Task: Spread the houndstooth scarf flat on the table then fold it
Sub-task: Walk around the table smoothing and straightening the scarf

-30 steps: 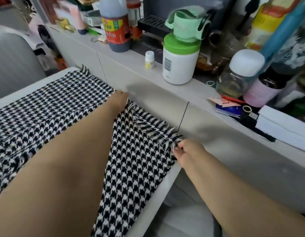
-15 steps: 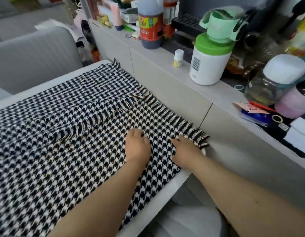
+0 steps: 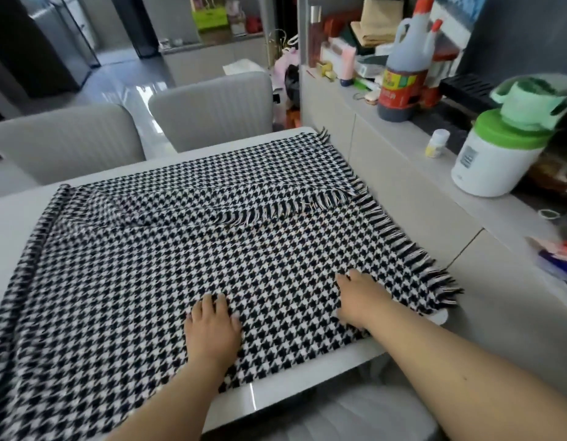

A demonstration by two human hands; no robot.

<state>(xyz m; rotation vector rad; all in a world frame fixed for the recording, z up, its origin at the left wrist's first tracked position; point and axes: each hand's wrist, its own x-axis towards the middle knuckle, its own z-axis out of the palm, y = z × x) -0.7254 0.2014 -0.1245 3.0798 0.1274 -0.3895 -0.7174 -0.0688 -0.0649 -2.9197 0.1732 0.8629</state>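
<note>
Item: houndstooth scarf point(image 3: 167, 265), black and white, fringed. Location: lies across the white bench point(image 3: 8, 218), covering most of it; long axis runs left to right, fringed end at the right edge. Condition: already doubled, with a second fringed edge crossing the far half; far-left portion rumpled.

Left hand point(image 3: 212, 332): flat on the cloth, fingers spread, near edge, centre. Right hand point(image 3: 360, 302): flat, fingers spread, just inside the right fringe. Neither pinches fabric.

Key relation: the fringed end lies nearest the right hand; a further fold likely carries it leftward along the long axis.
</note>
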